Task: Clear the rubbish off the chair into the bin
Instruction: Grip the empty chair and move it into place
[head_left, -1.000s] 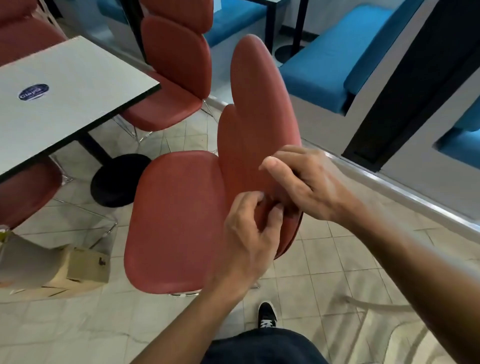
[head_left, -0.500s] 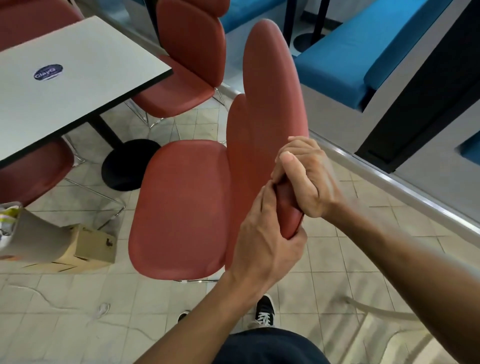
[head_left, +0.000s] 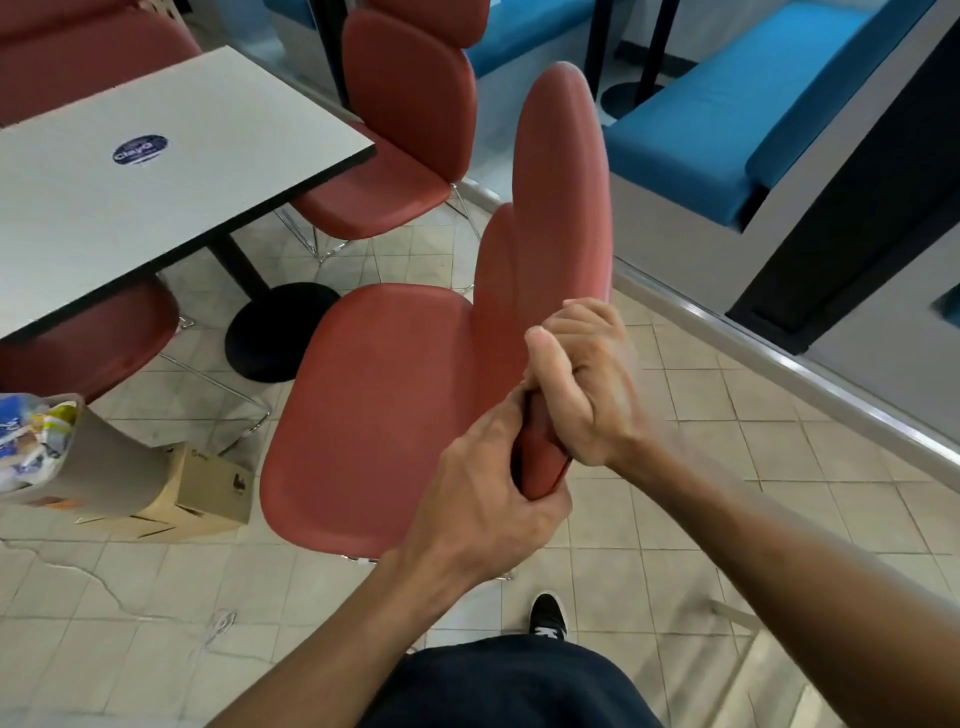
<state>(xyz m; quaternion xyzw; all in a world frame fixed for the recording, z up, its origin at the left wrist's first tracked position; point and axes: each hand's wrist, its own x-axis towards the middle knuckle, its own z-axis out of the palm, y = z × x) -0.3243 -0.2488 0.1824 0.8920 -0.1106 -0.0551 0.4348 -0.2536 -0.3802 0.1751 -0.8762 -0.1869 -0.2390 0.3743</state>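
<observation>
Both hands, left hand and right hand, grip chair backrest edge.

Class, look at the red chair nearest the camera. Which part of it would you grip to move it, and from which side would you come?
Grip the lower edge of the chair's backrest, coming from behind. That edge is thin and rounded, so fingers wrap it from both faces, as the left hand and right hand do now. The seat is broad and smooth, with nothing to close on.
</observation>
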